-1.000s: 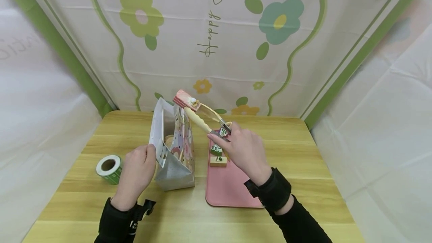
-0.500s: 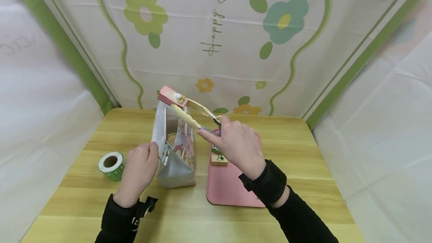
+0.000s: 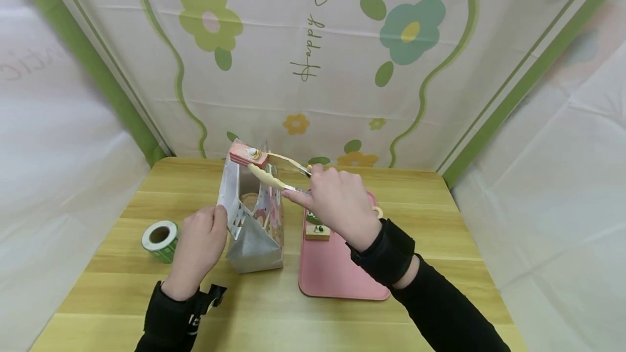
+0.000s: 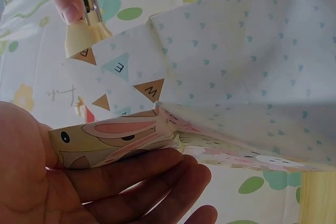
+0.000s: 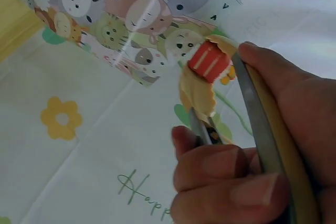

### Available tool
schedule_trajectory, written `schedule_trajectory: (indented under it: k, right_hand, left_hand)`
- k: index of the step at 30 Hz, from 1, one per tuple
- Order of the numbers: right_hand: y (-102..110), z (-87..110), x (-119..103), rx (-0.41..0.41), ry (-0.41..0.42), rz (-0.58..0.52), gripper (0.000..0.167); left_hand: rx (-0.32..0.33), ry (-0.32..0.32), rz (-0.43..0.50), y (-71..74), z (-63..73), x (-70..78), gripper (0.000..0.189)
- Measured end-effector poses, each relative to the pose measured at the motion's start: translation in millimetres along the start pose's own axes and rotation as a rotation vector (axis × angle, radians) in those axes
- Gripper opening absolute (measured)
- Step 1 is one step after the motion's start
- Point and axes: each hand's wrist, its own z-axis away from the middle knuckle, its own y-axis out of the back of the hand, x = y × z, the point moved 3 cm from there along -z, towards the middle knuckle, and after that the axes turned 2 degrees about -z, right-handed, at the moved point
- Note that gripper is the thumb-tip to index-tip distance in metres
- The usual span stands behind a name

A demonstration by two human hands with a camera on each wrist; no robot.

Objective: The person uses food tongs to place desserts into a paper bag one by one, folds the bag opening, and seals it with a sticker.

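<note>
With my right hand [image 3: 337, 205] I grip a pair of cream-tipped tongs [image 3: 268, 177]. A red layered cake slice [image 3: 246, 155] with a white swirl on top is pinched between the tong tips, over the mouth of a paper bag [image 3: 254, 254]. The right wrist view shows the cake slice [image 5: 209, 61] near the bag's animal-printed side [image 5: 142, 19]. My left hand [image 3: 202, 243] pinches the bag's near-left rim, thumb on one side and fingers on the other in the left wrist view. Inside the open bag sits a round tan item [image 3: 249, 200].
A pink tray [image 3: 332, 276] stands right of the bag, bearing a pale rectangular cake [image 3: 318, 232] and a green piece [image 3: 313, 217], partly hidden by my right hand. A roll of green-and-white labels [image 3: 160, 239] stands at the left. A flowered curtain hangs behind the table.
The tongs and cake slice have moved left from the bag's right side to over its mouth, dipping slightly in the last half second. My left hand keeps its hold on the rim.
</note>
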Motion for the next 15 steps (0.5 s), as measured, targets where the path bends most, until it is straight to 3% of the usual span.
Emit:
schedule_trajectory:
  k: [11,15]
  right_hand:
    - [20.8,-5.5,-8.2,0.048,0.053,0.057,0.066]
    - [21.3,-7.1,-7.9,0.011,0.044,0.049,0.066]
  left_hand:
    - [0.009,-0.005,-0.002,0.2,-0.8,1.2,0.047]
    - [0.009,-0.006,-0.008,0.5,-0.5,1.9,0.048]
